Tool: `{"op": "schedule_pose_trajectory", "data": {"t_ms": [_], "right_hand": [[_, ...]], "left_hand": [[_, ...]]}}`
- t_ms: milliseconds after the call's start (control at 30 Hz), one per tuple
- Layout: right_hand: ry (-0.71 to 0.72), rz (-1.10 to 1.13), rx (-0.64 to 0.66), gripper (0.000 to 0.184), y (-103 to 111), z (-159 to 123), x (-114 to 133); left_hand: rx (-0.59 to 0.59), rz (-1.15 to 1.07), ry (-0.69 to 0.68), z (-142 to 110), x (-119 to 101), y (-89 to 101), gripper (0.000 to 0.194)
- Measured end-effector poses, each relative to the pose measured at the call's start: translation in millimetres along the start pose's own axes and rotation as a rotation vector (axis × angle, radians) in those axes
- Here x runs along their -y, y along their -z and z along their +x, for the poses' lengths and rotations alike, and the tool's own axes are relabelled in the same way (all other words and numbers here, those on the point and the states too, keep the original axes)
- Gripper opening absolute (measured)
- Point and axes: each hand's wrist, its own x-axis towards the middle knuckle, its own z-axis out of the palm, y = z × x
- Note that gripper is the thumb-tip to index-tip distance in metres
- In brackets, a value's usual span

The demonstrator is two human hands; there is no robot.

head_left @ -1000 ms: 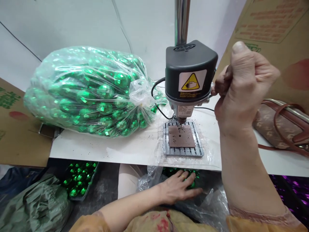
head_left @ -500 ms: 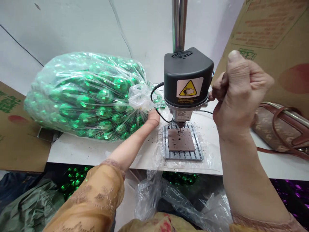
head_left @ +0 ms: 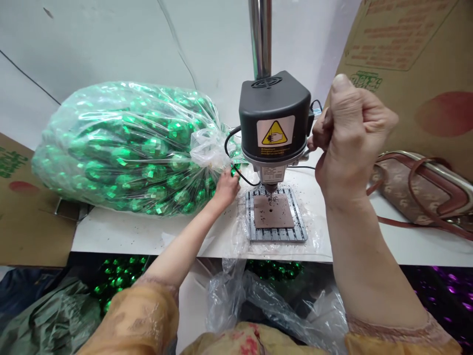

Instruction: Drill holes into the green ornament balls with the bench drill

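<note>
My left hand (head_left: 227, 186) reaches past the tied neck of a clear plastic bag (head_left: 121, 148) full of shiny green faceted balls. Its fingers are closed around a small green ball (head_left: 235, 170), only partly visible. My right hand (head_left: 356, 135) is curled in a fist at the right side of a black bench drill press (head_left: 275, 118), gripping its feed lever (head_left: 305, 156), which the fingers mostly hide. Below the drill chuck (head_left: 271, 188) lies a brown square board (head_left: 275, 217) with a hole in it, on a slotted metal base (head_left: 301, 234). Dark shavings are scattered over both.
A brown patterned handbag (head_left: 399, 192) lies at the right, before a cardboard box (head_left: 406, 98). Another box (head_left: 29, 222) stands at the left. A black cable (head_left: 226, 143) loops left of the drill. Crumpled clear plastic (head_left: 225, 296) hangs off the white table (head_left: 121, 234).
My left hand has come back from behind the bag's neck, and a green ball shows at its fingers. My right hand stays at the lever. The view has shifted slightly.
</note>
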Motion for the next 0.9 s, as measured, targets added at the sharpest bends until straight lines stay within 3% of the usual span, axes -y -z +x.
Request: {"op": "schedule_pose_trajectory", "data": {"t_ms": [100, 167, 267, 333, 500, 733, 900], "right_hand": [[0.024, -0.015, -0.009, 0.044, -1, 1, -2], [0.024, -0.013, -0.021, 0.044, -2, 1, -2], [0.016, 0.001, -0.029, 0.044, -4, 1, -1], [0.013, -0.006, -0.025, 0.045, -4, 1, 0], [0.009, -0.013, -0.006, 0.049, -1, 2, -2], [0.05, -0.017, 0.004, 0.054, -2, 2, -4], [0.039, -0.045, -0.005, 0.053, -3, 1, -3]], "left_hand": [[0.05, -0.239, 0.086, -49, -13, 16.1, 0.035], [0.073, -0.607, 0.291, -75, -29, 16.2, 0.037], [0.134, -1.116, 0.604, -94, -52, 6.8, 0.047], [0.148, -1.257, 0.698, -96, -63, 0.3, 0.053], [0.145, -1.248, 0.696, -91, -67, -9.1, 0.061], [0.087, -1.006, 0.474, -88, -58, -27.1, 0.055], [0.08, -0.933, 0.426, -84, -57, -39.6, 0.061]]}}
